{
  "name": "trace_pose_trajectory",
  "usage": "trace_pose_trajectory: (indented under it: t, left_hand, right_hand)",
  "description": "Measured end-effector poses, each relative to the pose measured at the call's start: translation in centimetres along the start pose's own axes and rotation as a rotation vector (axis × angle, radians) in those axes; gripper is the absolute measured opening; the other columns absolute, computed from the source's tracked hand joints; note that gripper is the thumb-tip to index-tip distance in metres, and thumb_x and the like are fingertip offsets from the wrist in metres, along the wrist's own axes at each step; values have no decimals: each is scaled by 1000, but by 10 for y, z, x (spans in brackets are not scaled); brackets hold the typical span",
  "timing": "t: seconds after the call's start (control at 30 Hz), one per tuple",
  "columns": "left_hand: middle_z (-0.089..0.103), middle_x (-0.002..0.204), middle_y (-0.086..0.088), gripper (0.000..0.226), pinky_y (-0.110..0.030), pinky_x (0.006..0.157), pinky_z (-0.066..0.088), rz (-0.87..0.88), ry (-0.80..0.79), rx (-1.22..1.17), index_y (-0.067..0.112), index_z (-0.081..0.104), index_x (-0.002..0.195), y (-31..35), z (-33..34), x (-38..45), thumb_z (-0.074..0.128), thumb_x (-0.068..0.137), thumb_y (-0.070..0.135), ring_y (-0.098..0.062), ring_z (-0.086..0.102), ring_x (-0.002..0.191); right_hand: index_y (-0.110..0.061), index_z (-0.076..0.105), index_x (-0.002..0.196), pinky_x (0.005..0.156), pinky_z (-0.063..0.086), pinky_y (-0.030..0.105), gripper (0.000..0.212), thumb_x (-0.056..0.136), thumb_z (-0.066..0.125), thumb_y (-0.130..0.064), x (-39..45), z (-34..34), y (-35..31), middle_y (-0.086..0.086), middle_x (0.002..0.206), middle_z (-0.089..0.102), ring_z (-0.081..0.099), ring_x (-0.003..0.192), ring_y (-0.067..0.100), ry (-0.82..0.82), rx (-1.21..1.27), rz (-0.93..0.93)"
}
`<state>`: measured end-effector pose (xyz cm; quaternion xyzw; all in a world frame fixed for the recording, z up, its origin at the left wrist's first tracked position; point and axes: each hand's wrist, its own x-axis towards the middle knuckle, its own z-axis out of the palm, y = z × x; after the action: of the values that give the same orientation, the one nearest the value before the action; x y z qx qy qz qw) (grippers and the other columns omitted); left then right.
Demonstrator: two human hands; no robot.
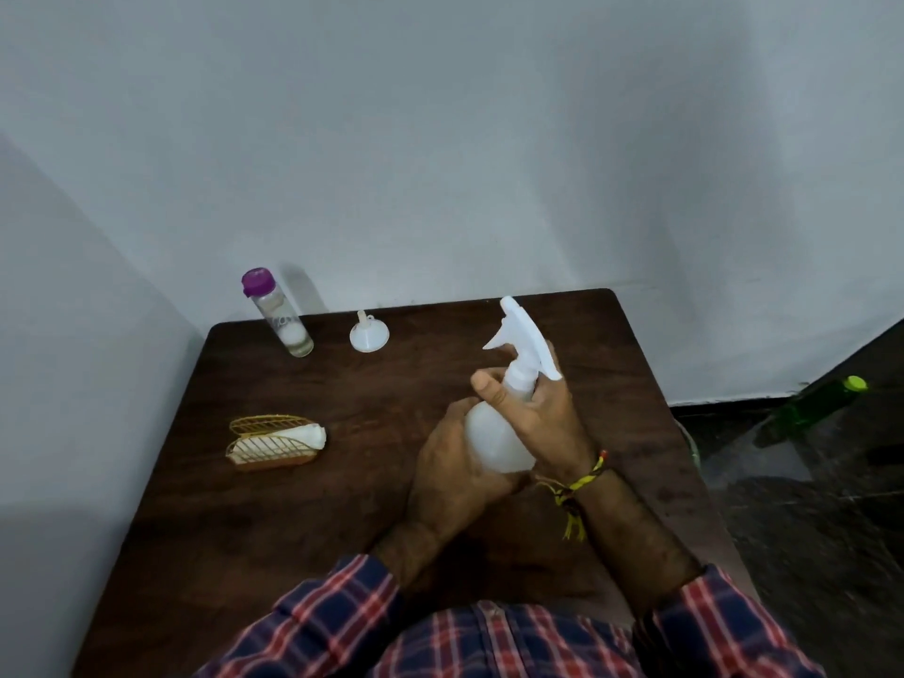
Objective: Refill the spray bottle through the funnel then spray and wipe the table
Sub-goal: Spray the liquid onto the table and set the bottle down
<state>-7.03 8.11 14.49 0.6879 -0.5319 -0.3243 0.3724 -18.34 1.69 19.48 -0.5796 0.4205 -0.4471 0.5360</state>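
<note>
A white spray bottle (494, 433) with its trigger head on stands tilted over the middle of the dark wooden table (342, 506). My left hand (455, 472) wraps the bottle's body from the left. My right hand (543, 418) grips the neck just under the trigger head, thumb up. A small white funnel (368, 332) rests mouth-down near the far edge. Left of it stands a clear bottle with a purple cap (279, 310), holding a little liquid at the bottom. A white cloth lies rolled in a yellow wire holder (274, 440) on the left.
Pale walls close the table in at the back and left. To the right is dark floor, where a green bottle with a yellow-green cap (822, 403) leans near the wall. My checked shirt sleeves fill the bottom of the view.
</note>
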Motion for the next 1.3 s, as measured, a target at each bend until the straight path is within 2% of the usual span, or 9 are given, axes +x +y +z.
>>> trace_pose_trajectory:
  t: [0.13,0.23,0.37,0.47,0.63,0.83,1.0,1.17,1.3]
  left_hand:
    - [52,128,20,97,-25,93,50,-44,-107,-9,40,39,132,-4,-8,-10,89,51,60,0,52,114]
    - [58,129,17,73,-31,94,54,-24,-282,-114,35,47,132,-25,-24,-16,80,71,57,0,57,115]
    - [64,124,12,47,-33,101,50,-183,-150,135,32,56,129,-100,-37,-22,60,89,57,-4,60,115]
    - [44,152,-6,71,-36,115,33,-411,-200,476,18,39,148,-153,-49,-24,66,89,46,-25,39,141]
    - [-7,166,-2,117,-58,119,18,-582,-421,577,22,-1,158,-183,-56,-32,83,76,32,-39,-6,151]
    - [-11,166,1,120,-58,117,17,-571,-458,569,24,-3,158,-191,-59,-32,84,75,30,-37,-9,151]
    - [-14,165,0,122,-60,117,15,-629,-520,557,22,-4,158,-190,-59,-23,85,75,26,-38,-11,150]
    - [-16,165,-1,122,-61,118,15,-664,-557,569,21,-5,157,-188,-58,-17,84,75,24,-38,-12,150]
    - [-15,165,-1,121,-61,119,15,-695,-549,582,21,-4,157,-183,-57,-14,85,74,22,-38,-11,150]
  right_hand:
    - [-13,57,129,80,58,27,38,93,66,-22,5,0,1,1,119,69,74,75,19,-129,3,-13]
    - [-20,60,126,74,59,28,29,97,61,-23,-6,-2,6,4,117,70,70,64,30,-131,-65,-66]
    - [-17,67,111,60,58,38,20,91,68,-13,-19,5,30,0,105,72,66,54,19,-151,-229,12]
    - [-15,71,106,80,58,44,21,85,73,-12,-24,18,62,-2,96,73,71,84,14,-256,-429,110]
    - [-26,72,106,82,57,36,26,86,69,-43,-33,53,80,-4,88,75,71,86,17,-273,-640,299]
    - [-19,71,105,64,47,23,30,89,66,-43,-23,82,81,2,90,73,69,76,23,-248,-766,401]
    - [-10,70,112,91,52,40,38,88,68,-39,-19,88,88,14,107,71,63,108,35,-124,-785,473]
    - [-27,68,116,79,59,36,58,73,66,-66,-32,80,98,2,98,73,71,86,22,-417,-895,549]
    - [-44,58,125,81,56,32,77,66,39,-89,-55,72,123,0,106,70,68,92,20,-683,-1148,536]
